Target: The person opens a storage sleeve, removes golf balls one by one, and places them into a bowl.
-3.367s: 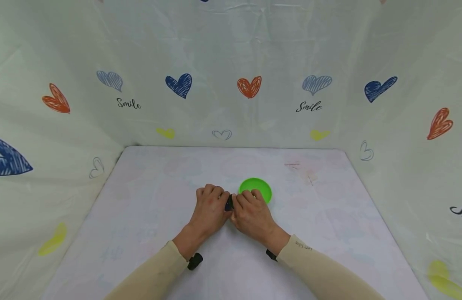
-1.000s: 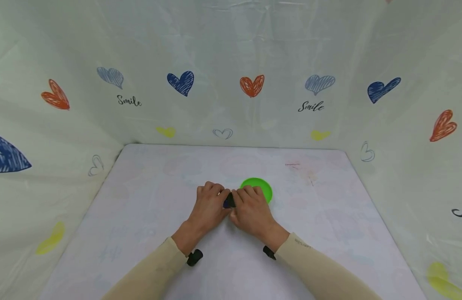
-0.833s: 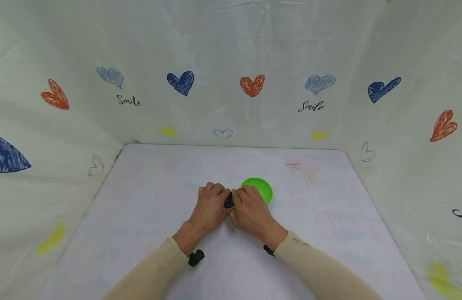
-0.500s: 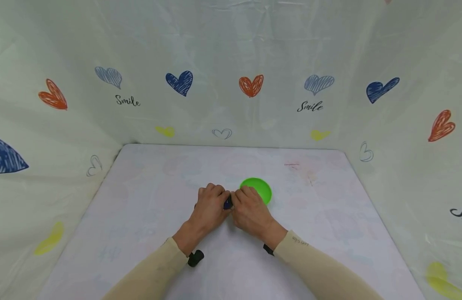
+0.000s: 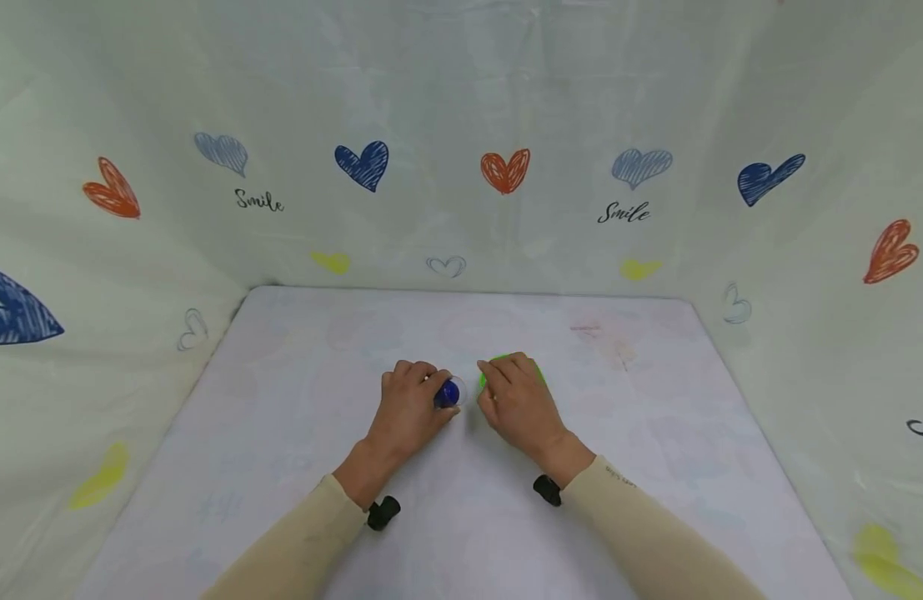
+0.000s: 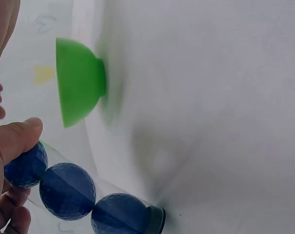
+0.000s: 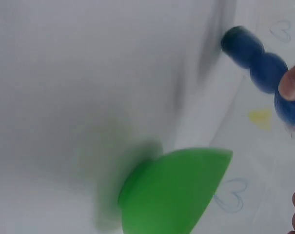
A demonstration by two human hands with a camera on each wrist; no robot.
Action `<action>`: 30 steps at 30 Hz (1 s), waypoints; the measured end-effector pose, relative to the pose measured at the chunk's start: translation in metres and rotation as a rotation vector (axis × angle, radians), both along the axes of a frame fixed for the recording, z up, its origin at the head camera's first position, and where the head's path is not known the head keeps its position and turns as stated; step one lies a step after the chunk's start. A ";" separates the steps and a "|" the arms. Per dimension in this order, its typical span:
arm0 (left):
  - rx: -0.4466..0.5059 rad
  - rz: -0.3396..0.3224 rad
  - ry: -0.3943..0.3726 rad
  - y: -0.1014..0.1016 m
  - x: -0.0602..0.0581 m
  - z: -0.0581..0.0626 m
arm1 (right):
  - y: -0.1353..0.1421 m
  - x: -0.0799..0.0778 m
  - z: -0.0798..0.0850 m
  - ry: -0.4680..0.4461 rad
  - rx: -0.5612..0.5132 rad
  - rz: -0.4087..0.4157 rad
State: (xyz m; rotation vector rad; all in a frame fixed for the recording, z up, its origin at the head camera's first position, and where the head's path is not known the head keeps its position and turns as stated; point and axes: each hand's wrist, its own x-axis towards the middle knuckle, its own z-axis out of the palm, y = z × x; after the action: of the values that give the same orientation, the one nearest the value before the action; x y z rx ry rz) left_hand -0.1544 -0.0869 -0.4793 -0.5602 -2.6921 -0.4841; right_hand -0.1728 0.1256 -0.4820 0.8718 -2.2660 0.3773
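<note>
My left hand [image 5: 410, 408] grips a clear tube near its upper end. Three dark blue textured balls [image 6: 67, 191] sit in a row inside the tube, which leans with its dark end cap [image 6: 159, 220] down by the table. At the upper end a round clear rim [image 5: 462, 390] shows around one blue ball. My right hand [image 5: 519, 404] hovers just right of that rim, apart from it, fingers bent in over a bright green bowl [image 6: 81, 83]. I cannot tell what the right hand holds, as its fingertips are mostly hidden.
The bowl stands upright on the white table [image 5: 318, 500], partly covered by the right hand in the head view. Behind the table and at both sides hangs a pale curtain [image 5: 446, 100] printed with hearts. A small black camera [image 5: 383, 512] sits at the left wrist.
The right hand has drawn away to the right from the left hand and the tube. The dark piece between the hands no longer shows; the tube's clear rim and blue ball do.
</note>
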 end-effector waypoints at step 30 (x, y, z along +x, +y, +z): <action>0.072 0.076 -0.068 -0.002 -0.004 -0.007 | 0.017 -0.006 0.004 -0.054 -0.038 -0.055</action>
State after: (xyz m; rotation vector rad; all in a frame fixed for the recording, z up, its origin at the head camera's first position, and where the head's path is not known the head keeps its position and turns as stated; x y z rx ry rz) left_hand -0.1580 -0.0893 -0.4866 -0.4267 -2.7364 -0.5858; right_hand -0.1784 0.1421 -0.4784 0.7873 -2.3189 0.4225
